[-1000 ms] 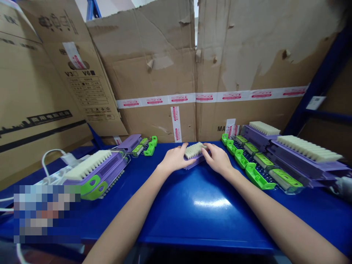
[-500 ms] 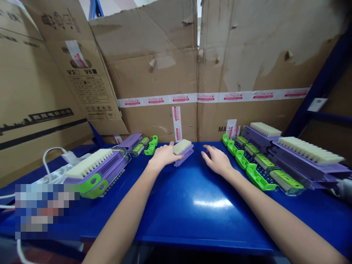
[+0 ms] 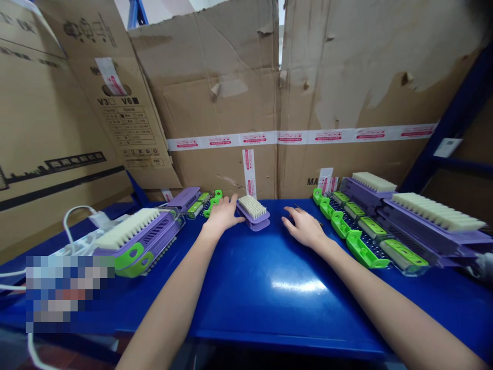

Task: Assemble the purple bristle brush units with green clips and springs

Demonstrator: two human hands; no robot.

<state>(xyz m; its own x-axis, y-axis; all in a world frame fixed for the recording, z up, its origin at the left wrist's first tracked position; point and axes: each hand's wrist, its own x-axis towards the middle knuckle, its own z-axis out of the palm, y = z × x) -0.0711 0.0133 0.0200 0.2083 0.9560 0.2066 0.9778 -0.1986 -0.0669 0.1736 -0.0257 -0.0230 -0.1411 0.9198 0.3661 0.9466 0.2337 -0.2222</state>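
Note:
In the middle of the blue table, a small purple brush head with cream bristles facing up [image 3: 254, 206] rests on top of another purple piece. Just left of it is my left hand [image 3: 222, 215], fingers spread and thumb close to the purple side, holding nothing. My right hand [image 3: 304, 227] lies low over the table to the right, palm down, with its fingers bent and apart. A thin dark thing [image 3: 296, 205] peeks out beyond its fingers; most of it is hidden under the hand, and its kind cannot be made out.
Green caps [image 3: 341, 225], clear cases with green labels [image 3: 372, 226] and purple brush heads [image 3: 437, 211] stand in rows at right. More purple brush parts [image 3: 144, 231] are at left, beside a white power strip with cables [image 3: 82, 239]. Cardboard [image 3: 223, 113] walls the back.
My left hand has let go of the small brush head and moved slightly left. The brush head has turned on the table. A thin dark thing now shows by my right hand.

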